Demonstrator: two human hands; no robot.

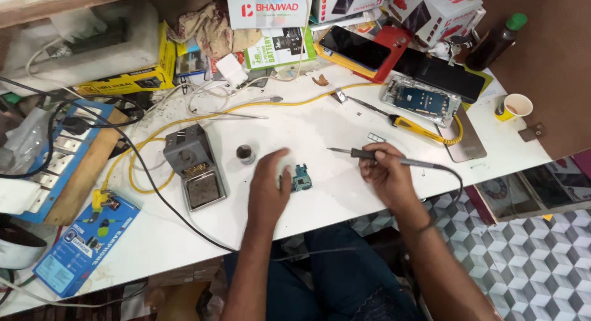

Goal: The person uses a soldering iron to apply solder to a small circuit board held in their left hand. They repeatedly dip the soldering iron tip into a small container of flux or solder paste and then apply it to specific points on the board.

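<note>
My right hand (386, 173) holds a black soldering iron (363, 153) like a pen, its tip pointing left above the white table (345, 118). My left hand (269, 184) rests on the table, fingers bent, touching the left edge of a small teal circuit board (301, 178). The iron's tip is a short way up and right of the board, not touching it. The iron's black cable (452, 173) loops off the table's front edge.
A grey soldering stand with sponge tray (196, 167) and a small flux tin (245, 153) sit left of the board. An opened phone (422, 99), a yellow cable (184, 121), a power strip (52, 161), boxes, a paper cup (514, 105) and a bottle (492, 43) crowd the table's back and sides.
</note>
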